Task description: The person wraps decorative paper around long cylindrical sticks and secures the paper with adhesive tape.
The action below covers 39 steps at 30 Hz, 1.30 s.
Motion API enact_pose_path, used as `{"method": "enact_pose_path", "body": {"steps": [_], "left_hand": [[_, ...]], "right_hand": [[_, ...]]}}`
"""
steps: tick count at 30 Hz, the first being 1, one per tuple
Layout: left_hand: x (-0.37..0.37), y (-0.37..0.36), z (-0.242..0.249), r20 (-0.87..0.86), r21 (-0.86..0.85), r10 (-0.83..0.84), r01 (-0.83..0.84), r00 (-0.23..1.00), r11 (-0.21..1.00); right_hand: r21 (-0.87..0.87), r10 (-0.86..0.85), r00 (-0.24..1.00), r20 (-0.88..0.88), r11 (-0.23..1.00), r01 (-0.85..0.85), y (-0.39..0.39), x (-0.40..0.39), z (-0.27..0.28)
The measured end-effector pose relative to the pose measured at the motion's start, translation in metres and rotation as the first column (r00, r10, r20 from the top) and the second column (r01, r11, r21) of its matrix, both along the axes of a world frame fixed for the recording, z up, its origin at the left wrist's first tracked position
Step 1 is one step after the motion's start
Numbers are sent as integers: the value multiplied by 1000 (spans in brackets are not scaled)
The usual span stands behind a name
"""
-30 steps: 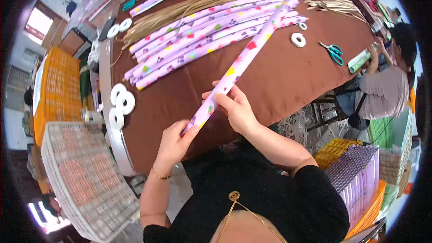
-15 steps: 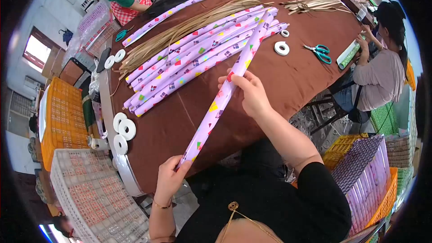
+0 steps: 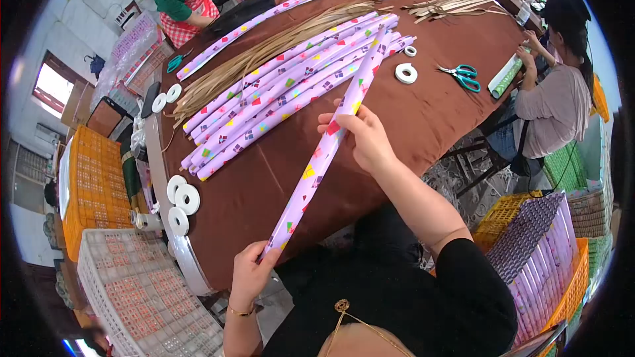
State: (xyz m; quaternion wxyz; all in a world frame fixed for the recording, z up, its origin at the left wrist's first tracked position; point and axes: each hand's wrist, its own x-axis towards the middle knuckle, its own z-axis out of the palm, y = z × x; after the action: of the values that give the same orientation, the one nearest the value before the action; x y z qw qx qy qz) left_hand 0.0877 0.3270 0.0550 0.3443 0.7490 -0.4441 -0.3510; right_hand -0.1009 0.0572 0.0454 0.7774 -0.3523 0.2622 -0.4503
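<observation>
A lilac roll of wrapping paper (image 3: 308,173), printed with small coloured presents, slants across the front of the table, raised over the brown cloth. Its near end is in my left hand (image 3: 253,272), fingers closed around it. Further up the tube, my right hand (image 3: 362,135) grips it between thumb and fingers. The far end overlaps a pile of matching rolls (image 3: 274,107) in the view. Scissors with teal handles (image 3: 467,83) lie to the right, near a white roll of tape (image 3: 412,79).
Brown paper strips (image 3: 221,76) lie behind the pile. White tape rolls (image 3: 172,227) sit at the left table edge, above a white crate (image 3: 109,271). At right a seated person (image 3: 555,99) handles a green roll (image 3: 506,78). Another person (image 3: 173,3) stands at far left.
The whole view has shifted slightly, with the table things a little further left. Both hands keep their hold on the wrapping paper roll, which stays at nearly the same slant.
</observation>
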Motion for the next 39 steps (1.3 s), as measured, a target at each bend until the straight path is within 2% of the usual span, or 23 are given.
{"method": "enact_pose_path", "body": {"steps": [7, 9, 13, 16, 20, 24, 30, 37, 39], "left_hand": [[2, 13, 7, 51, -22, -47, 48, 998, 999], [2, 16, 9, 90, 37, -57, 54, 994, 998], [-1, 19, 9, 131, -2, -40, 41, 991, 999], [-2, 19, 10, 111, -8, -24, 25, 993, 1000], [5, 28, 4, 90, -10, -29, 30, 996, 1000], [9, 35, -1, 95, -7, -48, 49, 994, 999], [14, 44, -9, 86, -31, -45, 48, 995, 998], [18, 50, -18, 14, -28, -16, 16, 1000, 999], [20, 51, -24, 9, -49, -18, 18, 1000, 999]], "right_hand": [[-15, -159, 987, 21, 987, 159, -45, -25, 10], [-38, -212, 977, 25, 976, 213, -56, -31, 8], [-31, -207, 978, 13, 978, 208, -67, -37, 14], [9, -247, 967, 67, 969, 247, -66, -32, 19], [-35, -297, 955, 1, 954, 297, -85, -44, 23], [-67, -347, 937, 38, 935, 349, -93, -53, 26], [-85, -294, 942, 163, 947, 311, -86, -57, 32], [-105, -297, 936, 188, 942, 320, -72, -56, 41], [-95, -251, 939, 233, 955, 279, -70, -59, 42]]}}
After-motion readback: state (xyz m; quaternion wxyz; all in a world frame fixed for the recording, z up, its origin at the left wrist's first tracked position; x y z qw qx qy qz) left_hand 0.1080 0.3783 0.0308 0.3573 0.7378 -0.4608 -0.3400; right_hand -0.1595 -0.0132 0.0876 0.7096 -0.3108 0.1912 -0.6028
